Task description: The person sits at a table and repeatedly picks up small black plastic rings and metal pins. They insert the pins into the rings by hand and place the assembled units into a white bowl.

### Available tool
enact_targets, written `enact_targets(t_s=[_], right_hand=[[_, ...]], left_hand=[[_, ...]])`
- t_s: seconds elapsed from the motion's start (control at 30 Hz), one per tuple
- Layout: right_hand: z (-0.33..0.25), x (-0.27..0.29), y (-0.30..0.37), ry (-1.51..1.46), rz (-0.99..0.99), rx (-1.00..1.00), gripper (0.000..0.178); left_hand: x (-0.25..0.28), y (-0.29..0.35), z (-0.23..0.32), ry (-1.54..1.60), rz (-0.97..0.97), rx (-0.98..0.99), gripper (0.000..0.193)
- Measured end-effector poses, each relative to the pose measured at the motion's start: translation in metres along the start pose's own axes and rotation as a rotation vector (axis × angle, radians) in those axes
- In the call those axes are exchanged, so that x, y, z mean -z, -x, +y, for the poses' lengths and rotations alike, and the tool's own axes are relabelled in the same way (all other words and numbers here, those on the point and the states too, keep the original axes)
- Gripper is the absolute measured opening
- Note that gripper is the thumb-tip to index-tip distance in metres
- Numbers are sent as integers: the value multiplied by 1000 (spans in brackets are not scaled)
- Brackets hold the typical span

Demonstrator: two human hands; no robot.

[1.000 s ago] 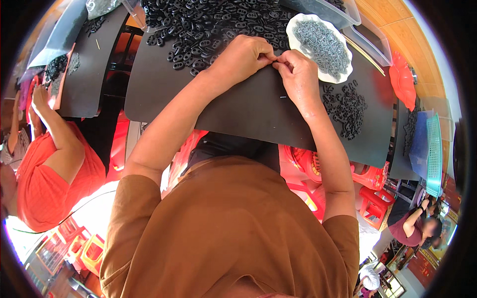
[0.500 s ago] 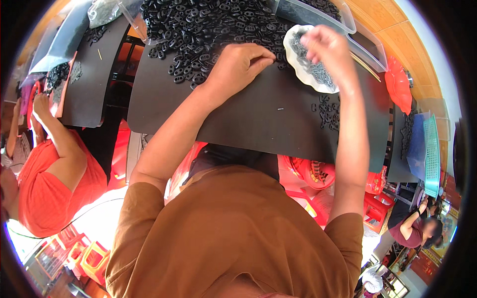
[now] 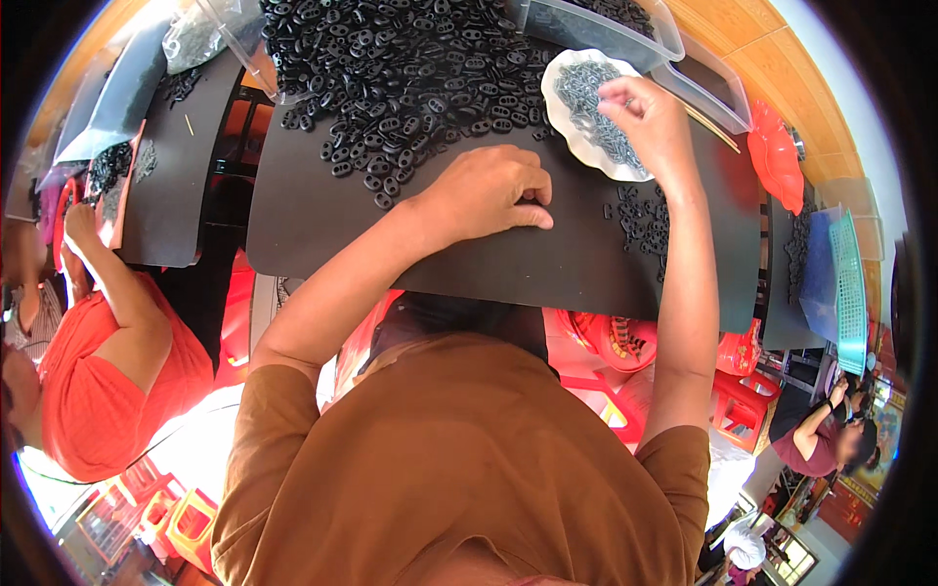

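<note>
turquoise basket [image 3: 849,293] is set beside blue container [image 3: 820,273] | red scalloped dish [image 3: 775,156] is seen farther up | red stool [image 3: 750,391] is placed lower right | red-clad co-worker [image 3: 93,400] is seen left

Near twelve o'clock the pile [image 3: 410,88] is cut off; between one and two, the right hand [image 3: 653,129] partly hides the dish [image 3: 555,109].

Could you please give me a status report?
Left hand curled, grip unclear. Right hand over white dish of grey parts. Black pieces heaped beyond left hand. No obstruction seen.
</note>
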State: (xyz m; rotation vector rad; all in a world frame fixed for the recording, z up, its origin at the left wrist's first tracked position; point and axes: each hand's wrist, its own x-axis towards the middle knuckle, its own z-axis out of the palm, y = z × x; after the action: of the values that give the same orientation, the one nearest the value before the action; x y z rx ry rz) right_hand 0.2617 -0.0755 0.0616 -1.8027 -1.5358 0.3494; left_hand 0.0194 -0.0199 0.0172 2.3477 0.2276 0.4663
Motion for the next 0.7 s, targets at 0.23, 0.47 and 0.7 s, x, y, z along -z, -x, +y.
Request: enact_targets(t_s=[0.23,0.47,0.7], right_hand=[[3,-10,11,306,-62,94,12],[5,-22,11,502,-78,110,4],[7,-21,16,415,-1,161,9]], left_hand=[[-9,-1,3,-154,13,-62,14],[-12,-5,-7,-56,154,-75,12],[-2,-8,-7,145,185,9,9]])
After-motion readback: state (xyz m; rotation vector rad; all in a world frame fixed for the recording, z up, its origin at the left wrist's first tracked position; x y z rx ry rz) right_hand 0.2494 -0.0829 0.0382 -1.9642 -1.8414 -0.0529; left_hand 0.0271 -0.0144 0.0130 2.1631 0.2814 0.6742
